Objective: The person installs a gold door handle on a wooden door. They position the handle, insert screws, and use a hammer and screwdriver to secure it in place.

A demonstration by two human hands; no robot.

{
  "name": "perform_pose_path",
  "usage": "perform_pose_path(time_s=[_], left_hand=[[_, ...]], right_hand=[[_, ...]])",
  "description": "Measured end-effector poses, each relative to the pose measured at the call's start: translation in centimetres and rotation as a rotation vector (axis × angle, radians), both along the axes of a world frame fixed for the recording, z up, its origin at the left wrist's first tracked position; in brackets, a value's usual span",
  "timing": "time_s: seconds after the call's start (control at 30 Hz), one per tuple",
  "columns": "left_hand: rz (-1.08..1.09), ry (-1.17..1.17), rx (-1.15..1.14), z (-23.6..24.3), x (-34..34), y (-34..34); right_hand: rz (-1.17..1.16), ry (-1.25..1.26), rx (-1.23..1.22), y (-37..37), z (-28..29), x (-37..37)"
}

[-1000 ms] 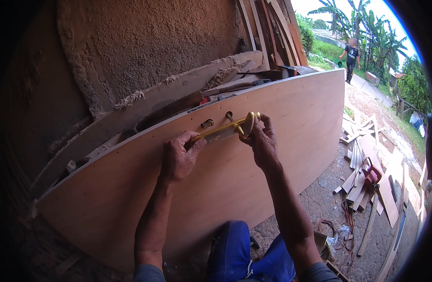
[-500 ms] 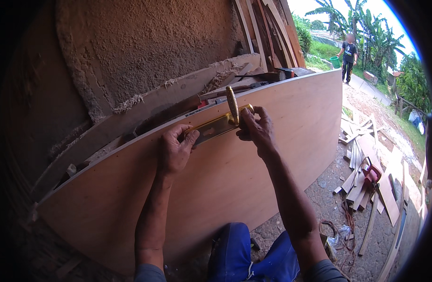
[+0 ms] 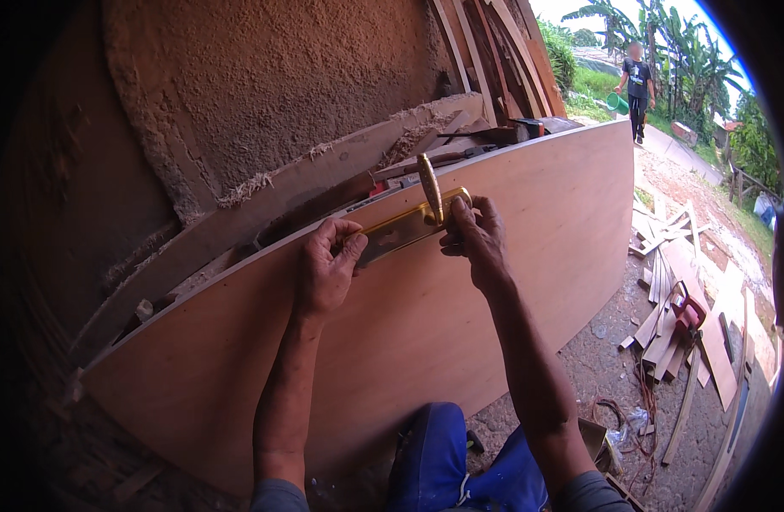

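Note:
A gold-coloured lock plate (image 3: pixel 400 236) with a lever handle (image 3: pixel 430 186) lies against the upper part of a large plywood panel (image 3: pixel 545 235), near its top edge. The handle points upward. My left hand (image 3: pixel 328 269) is closed on the plate's left end, thumb on the front. At the right end, beside the handle, my right hand (image 3: pixel 477 239) grips the plate with bent fingers. The holes seen earlier in the panel are hidden behind the plate.
A rough wall (image 3: pixel 264 60), leaning boards (image 3: pixel 516 68) and tools (image 3: pixel 511 132) are behind the panel. Wood offcuts (image 3: pixel 665 333) and a red power tool (image 3: pixel 689 314) lie on the right. A person (image 3: pixel 637 85) carrying a green bucket (image 3: pixel 616 103) is on the path.
Compared with one second ago, the plate has turned to show its face, with the handle now upright, and covers both holes. The distant person has moved along the path with the bucket.

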State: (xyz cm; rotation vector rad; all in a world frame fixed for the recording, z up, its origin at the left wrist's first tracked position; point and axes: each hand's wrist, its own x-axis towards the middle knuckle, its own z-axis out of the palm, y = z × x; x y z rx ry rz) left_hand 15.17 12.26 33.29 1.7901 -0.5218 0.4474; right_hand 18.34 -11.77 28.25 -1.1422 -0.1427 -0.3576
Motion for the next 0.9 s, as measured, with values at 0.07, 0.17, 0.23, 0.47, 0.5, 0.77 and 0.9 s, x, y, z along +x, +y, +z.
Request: perform_pose_path(time_s=[0.07,0.17,0.23,0.47,0.5,0.77,0.9], left_hand=[[0.022,0.004,0.063,0.0,-1.0,-0.5],[-0.027,-0.079,0.056,-0.8,-3.1,0.0],[-0.063,-0.103,0.111,-1.5,-5.0,-0.5],[0.042,-0.296,0.291,-6.9,-5.8,-3.0],[0.062,-0.368,0.285,-7.2,-5.8,-3.6],[0.101,-0.485,0.727,-6.8,-6.6,-4.6],[0.002,-0.502,0.713,-8.5,-5.9,-4.8]], right_hand=[[0.007,-0.062,0.054,-0.3,-0.3,-0.5],[0.048,-0.108,0.104,-0.2,-0.6,-2.7],[0.042,-0.111,0.143,-0.7,-0.4,-4.9],[0.121,-0.046,0.166,0.1,-0.5,-8.3],[0.174,-0.020,0.147,-0.2,-0.9,-9.2],[0.351,0.107,0.223,-0.7,-4.5,-12.2],[0.419,0.133,0.370,-1.1,-6.5,-13.0]])
